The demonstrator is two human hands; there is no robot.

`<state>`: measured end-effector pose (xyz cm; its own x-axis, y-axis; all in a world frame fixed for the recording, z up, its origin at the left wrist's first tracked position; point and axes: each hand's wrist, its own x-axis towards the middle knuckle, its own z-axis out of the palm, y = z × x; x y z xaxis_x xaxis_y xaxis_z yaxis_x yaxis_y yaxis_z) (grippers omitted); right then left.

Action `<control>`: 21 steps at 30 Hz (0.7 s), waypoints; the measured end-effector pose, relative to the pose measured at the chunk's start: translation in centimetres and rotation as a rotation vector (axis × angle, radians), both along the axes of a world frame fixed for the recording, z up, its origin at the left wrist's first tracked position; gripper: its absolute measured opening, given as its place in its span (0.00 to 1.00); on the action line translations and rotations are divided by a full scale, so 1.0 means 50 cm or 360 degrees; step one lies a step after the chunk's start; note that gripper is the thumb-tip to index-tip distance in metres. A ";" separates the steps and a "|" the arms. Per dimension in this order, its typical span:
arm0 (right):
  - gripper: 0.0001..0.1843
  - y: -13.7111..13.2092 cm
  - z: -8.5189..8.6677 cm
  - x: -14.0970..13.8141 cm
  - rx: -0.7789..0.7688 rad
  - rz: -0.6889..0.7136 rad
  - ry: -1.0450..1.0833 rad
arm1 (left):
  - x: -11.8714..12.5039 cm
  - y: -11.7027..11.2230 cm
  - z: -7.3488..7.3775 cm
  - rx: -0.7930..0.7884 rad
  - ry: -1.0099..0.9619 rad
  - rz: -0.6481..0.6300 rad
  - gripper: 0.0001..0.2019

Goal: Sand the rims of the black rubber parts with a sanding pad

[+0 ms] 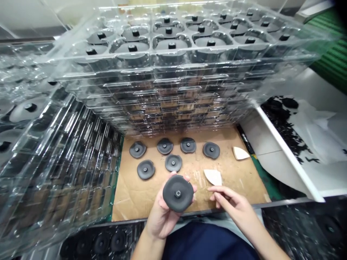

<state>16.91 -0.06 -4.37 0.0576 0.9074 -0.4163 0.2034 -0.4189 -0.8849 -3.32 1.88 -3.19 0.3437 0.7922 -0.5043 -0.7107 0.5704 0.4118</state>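
Note:
My left hand holds up a dark grey round disc with a small stub at its centre, the fingers wrapped around its edge from below. To the right, my right hand hovers over the cardboard with its index finger stretched out and the other fingers loosely bent; nothing shows between them. Just beyond its fingertips lies a white wedge-shaped piece. Several similar discs, such as a near one and a far one, lie spread on the cardboard sheet.
A tall stack of clear plastic trays filled with discs rises behind the cardboard. Another tray stack stands on the left. At right are a second white wedge, a black pen-like item and a white bin holding black scraps.

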 end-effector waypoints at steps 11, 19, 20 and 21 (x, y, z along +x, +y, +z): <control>0.20 0.011 0.003 -0.004 0.0035 0.0125 -0.0061 | 0.005 0.008 0.005 -0.0007 -0.0081 -0.0004 0.38; 0.17 0.006 0.020 -0.009 0.0245 0.0195 -0.0091 | 0.017 0.018 -0.001 -0.0193 -0.0067 -0.0128 0.32; 0.18 0.004 0.021 -0.009 0.0285 0.0205 -0.0091 | 0.020 0.017 -0.003 -0.0224 -0.0048 -0.0168 0.31; 0.21 0.001 0.024 -0.008 0.0325 0.0220 -0.0088 | 0.023 0.016 -0.006 -0.0255 -0.0030 -0.0210 0.30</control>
<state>16.51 0.00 -3.17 -0.0555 0.9732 -0.2230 0.2970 -0.1971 -0.9343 -2.15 2.69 -3.50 0.4497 0.6501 -0.6125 -0.6323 0.7160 0.2957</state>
